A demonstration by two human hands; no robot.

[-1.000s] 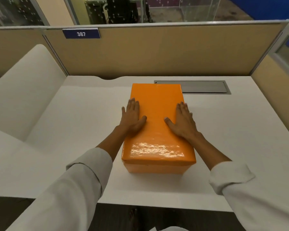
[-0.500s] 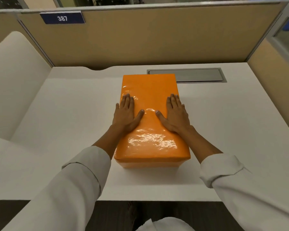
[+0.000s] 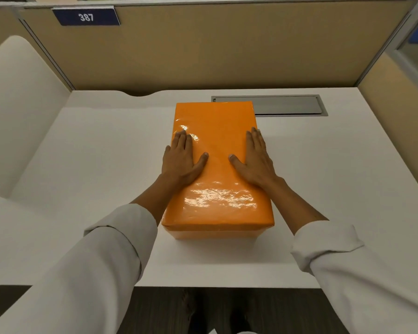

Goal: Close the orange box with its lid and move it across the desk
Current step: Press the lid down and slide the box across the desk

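Observation:
The orange box (image 3: 216, 231) stands on the white desk (image 3: 94, 165) in the middle, lengthwise away from me, with its glossy orange lid (image 3: 216, 131) seated on top. My left hand (image 3: 181, 161) lies flat, palm down, on the lid's left side, its outer fingers at the left edge. My right hand (image 3: 257, 161) lies flat on the lid's right side, fingers along the right edge. Both thumbs point inward across the lid. Neither hand grips anything.
A grey cable hatch (image 3: 290, 106) is set into the desk behind the box on the right. Beige partition walls (image 3: 215, 49) close the desk at the back and the right. A white curved panel (image 3: 15, 112) stands at the left.
Both hands stay flat on the lid. The right hand has slid a little toward the lid's right edge. My view has tilted down slightly.

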